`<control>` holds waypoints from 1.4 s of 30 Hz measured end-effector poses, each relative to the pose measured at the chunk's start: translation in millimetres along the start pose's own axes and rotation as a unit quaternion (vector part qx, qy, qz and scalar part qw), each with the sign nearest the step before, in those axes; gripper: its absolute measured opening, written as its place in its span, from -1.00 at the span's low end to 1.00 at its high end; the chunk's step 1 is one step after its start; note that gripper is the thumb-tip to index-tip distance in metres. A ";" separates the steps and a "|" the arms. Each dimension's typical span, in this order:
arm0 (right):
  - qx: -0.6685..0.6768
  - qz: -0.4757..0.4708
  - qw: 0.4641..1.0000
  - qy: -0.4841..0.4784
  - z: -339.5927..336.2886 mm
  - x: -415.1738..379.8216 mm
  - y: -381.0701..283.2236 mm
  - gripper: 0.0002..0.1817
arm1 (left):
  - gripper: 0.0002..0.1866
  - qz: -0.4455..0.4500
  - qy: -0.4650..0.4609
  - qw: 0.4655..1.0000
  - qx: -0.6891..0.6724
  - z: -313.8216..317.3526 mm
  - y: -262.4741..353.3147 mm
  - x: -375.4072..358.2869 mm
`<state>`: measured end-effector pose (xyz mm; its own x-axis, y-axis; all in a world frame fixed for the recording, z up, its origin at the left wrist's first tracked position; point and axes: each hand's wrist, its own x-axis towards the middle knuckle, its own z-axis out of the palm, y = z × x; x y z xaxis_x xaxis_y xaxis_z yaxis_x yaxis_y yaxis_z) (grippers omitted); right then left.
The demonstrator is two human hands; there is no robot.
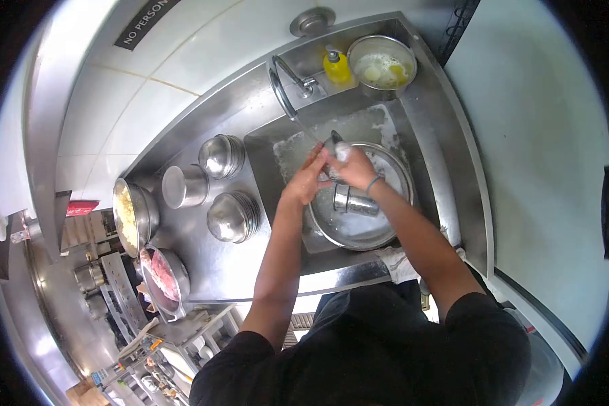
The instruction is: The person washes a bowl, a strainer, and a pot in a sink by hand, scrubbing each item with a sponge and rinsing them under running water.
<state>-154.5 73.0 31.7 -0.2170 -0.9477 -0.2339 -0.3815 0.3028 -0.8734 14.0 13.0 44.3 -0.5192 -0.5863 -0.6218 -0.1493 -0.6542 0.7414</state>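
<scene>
My left hand (306,180) is over the left part of the sink, its fingers stretched out and thumb apart, close against the fingers of my right hand. My right hand (354,170) is curled around something mostly hidden, with a white, soapy-looking patch (343,150) at its fingers. Just beyond them shows a dark, narrow end (336,137) of an object I cannot make out. Water runs from the faucet (282,88) toward both hands. Below them a large round metal basin (358,242) holds sudsy water and a metal cylindrical container (356,201) lying on its side.
Stacked metal bowls (233,217), another bowl stack (221,157) and a metal pot (185,187) stand left of the sink. Farther left are bowls of yellowish food (124,218) and raw meat (162,274). A yellow soap bottle (337,68) and a sudsy pot (383,66) sit behind.
</scene>
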 end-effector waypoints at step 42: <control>-0.119 -0.020 0.993 0.016 -14.5 -46.3 71.9 -0.68 | -0.14 0.344 0.224 0.753 0.515 -12.1 20.9 43.1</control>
<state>-185.0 140.1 -14.0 -0.2255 -0.9566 -0.1844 -0.5901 0.2847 -0.7554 -1.3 -31.7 29.9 -0.4699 -0.8703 0.1475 -0.6674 0.4597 0.5858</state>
